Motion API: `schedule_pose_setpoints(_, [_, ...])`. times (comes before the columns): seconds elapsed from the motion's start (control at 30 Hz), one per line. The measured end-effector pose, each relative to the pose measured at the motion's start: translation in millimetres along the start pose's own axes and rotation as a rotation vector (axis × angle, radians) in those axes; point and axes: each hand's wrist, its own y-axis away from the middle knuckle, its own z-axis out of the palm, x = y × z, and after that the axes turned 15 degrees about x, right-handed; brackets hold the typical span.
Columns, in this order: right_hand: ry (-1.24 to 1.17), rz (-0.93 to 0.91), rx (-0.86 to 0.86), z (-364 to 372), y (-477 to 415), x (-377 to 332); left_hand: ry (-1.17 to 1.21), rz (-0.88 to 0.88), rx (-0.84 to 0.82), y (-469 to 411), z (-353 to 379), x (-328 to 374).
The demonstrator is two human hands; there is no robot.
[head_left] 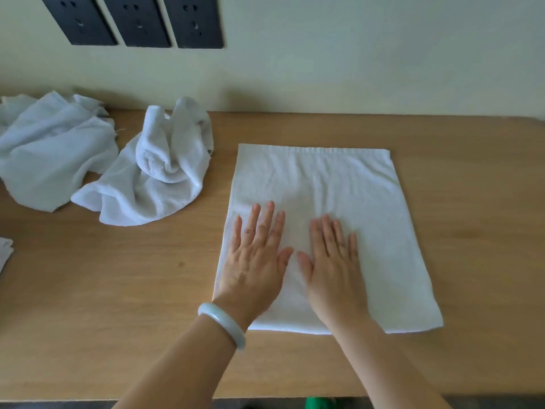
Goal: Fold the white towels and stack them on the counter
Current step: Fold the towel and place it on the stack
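Note:
A white towel (348, 187) lies flat as a rectangle on the wooden counter (132, 290), right of centre. My left hand (256, 261), with a pale bangle on its wrist, presses palm-down on the towel's near left part. Beside it my right hand (333, 267) also lies flat on the towel, fingers spread. Neither hand grips the cloth. A crumpled white towel (153, 178) sits in a heap to the left. Another crumpled white towel (50, 149) lies at the far left against the wall.
A corner of more white cloth (4, 252) shows at the left edge. Three black wall sockets (135, 19) are above the counter's back edge. The counter's front edge runs along the bottom, with something green (318, 404) below it.

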Motion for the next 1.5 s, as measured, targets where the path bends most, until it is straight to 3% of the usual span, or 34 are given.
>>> schedule_pose_setpoints(0.23, [0.051,0.192,-0.013,-19.8,35.2,70.4,-0.044,0.013,-0.05,2.2,12.1,-3.0])
schedule_pose_setpoints(0.33, [-0.047,0.207,-0.002,-32.3,45.9,87.9,0.01,-0.04,-0.056,-6.7,3.2,20.9])
schedule_pose_setpoints(0.43, [-0.266,0.279,0.145,-52.3,52.4,98.3,0.081,0.109,-0.026,-28.6,3.0,74.2])
schedule_pose_setpoints(0.53, [-0.358,0.572,0.275,-81.0,61.5,124.2,0.131,0.312,-0.051,-60.8,19.0,127.1])
schedule_pose_setpoints(0.63, [-0.481,0.785,-0.052,-101.5,71.0,152.8,0.103,0.376,-0.096,-88.5,37.1,159.5])
schedule_pose_setpoints(0.73, [-0.556,0.815,-0.267,-108.1,73.6,160.7,0.086,0.35,-0.135,-93.8,54.1,173.6])
schedule_pose_setpoints(0.87, [-0.676,0.849,-0.314,-112.9,69.8,159.8,0.053,0.322,-0.105,-88.6,62.6,177.1])
schedule_pose_setpoints(1.03, [-0.916,0.994,-0.224,-119.3,63.2,153.4,0.053,0.324,-0.098,-89.1,61.5,177.3])
schedule_pose_setpoints(1.1, [-0.89,0.963,-0.293,-120.8,60.8,152.7,0.048,0.321,-0.095,-88.7,61.8,177.5])
schedule_pose_setpoints(1.2, [-0.708,0.762,-0.479,-120.6,62.1,156.6,0.045,0.32,-0.1,-88.8,61.3,177.9])
schedule_pose_setpoints(1.33, [-0.638,0.702,-0.594,-125.5,64.9,166.1,0.032,0.324,-0.108,-89.0,59.9,179.0])
schedule_pose_setpoints(1.5, [-0.805,0.803,-0.53,-126.6,63.9,166.7,0.036,0.324,-0.118,-89.2,58.1,179.4])
